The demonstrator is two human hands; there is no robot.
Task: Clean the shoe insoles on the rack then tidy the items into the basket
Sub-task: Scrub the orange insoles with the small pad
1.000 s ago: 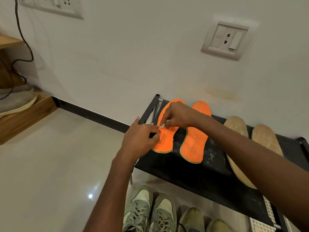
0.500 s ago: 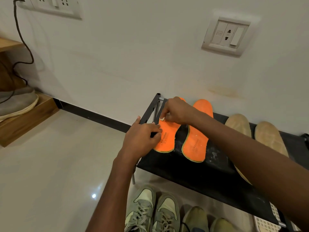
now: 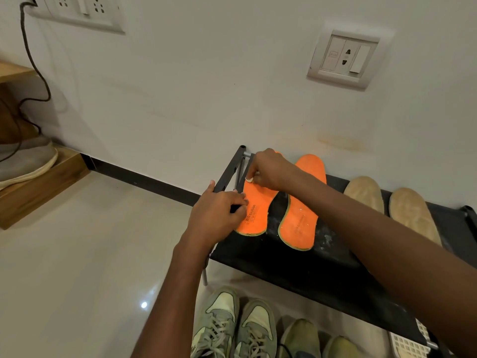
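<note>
Tan insoles (image 3: 387, 202) lie beside orange insoles (image 3: 299, 202).

The left orange insole (image 3: 255, 208) carries dark print near its heel reading "AIR cushion", with smaller marks beneath it too fine to read. The right orange insole (image 3: 300, 210) has faint print at its heel that cannot be made out.

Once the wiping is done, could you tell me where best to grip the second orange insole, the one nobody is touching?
Probably its heel end: the free orange insole lies flat on the rack, heel toward the front edge. Come from the front and pinch there.
</note>
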